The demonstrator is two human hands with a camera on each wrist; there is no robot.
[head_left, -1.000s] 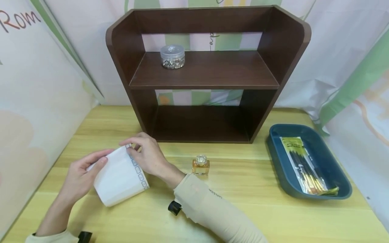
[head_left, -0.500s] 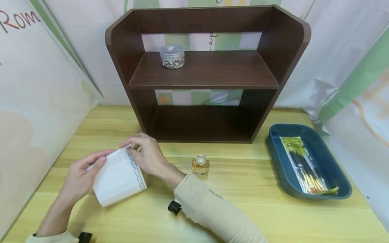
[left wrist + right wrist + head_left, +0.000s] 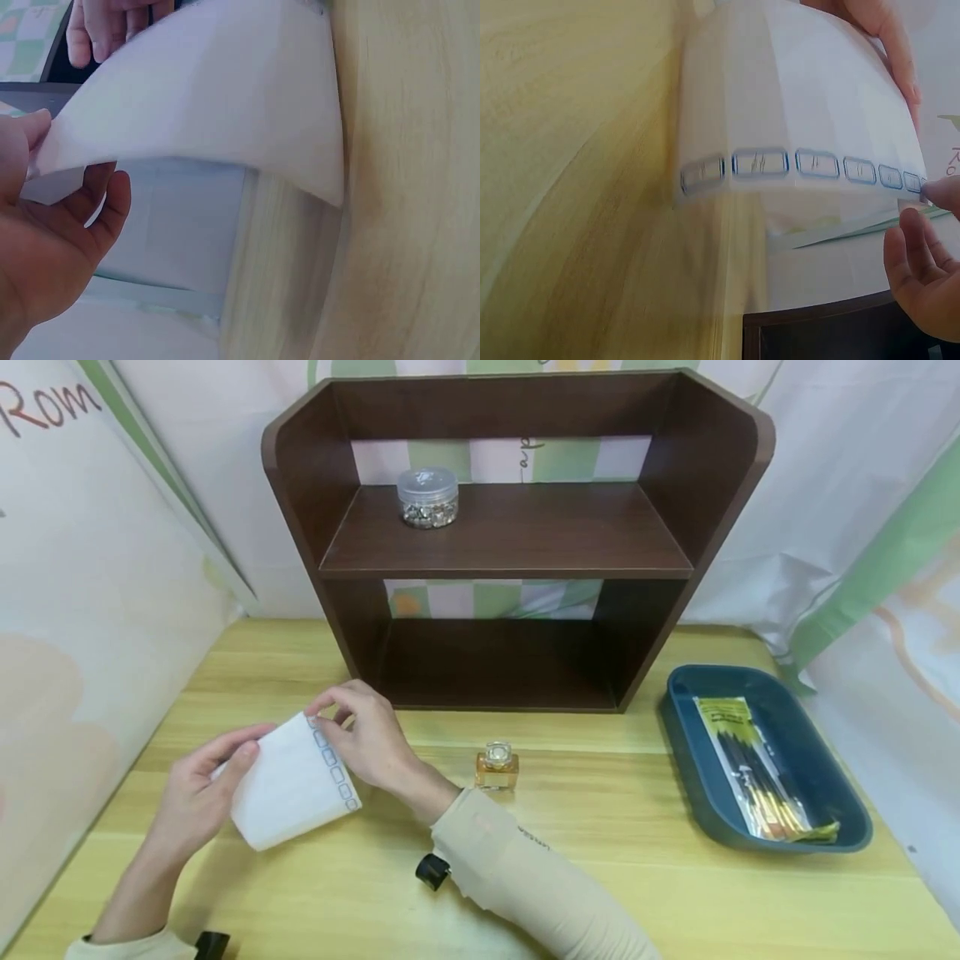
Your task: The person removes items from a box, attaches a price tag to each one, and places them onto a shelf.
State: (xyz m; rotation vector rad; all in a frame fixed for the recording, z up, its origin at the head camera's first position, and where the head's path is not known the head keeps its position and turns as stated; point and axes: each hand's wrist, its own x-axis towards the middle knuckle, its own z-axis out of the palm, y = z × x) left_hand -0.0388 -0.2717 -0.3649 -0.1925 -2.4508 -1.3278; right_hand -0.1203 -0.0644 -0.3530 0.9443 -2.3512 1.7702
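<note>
A white sheet of paper (image 3: 288,785), printed along one edge with a row of blue rounded boxes (image 3: 760,162), is held between both hands at the left of the table. My left hand (image 3: 198,789) pinches its left side, thumb on top and fingers underneath. At the far right corner, on the printed edge, my right hand (image 3: 367,739) pinches the paper between thumb and index finger. The sheet bows in a curve in both wrist views. In the left wrist view, the left hand's (image 3: 52,255) lower fingers curl loosely beneath the sheet.
A dark brown two-tier shelf (image 3: 510,531) stands behind, bearing a clear lidded jar (image 3: 427,499) of small silvery pieces. A small amber glass bottle (image 3: 497,767) is right of the right hand. At right, a blue-green tray (image 3: 832,760) holds a packet of paintbrushes (image 3: 753,768).
The sheet's near edge has risen slightly, and its printed edge has tilted a little. Both hands keep their hold and have barely moved.
</note>
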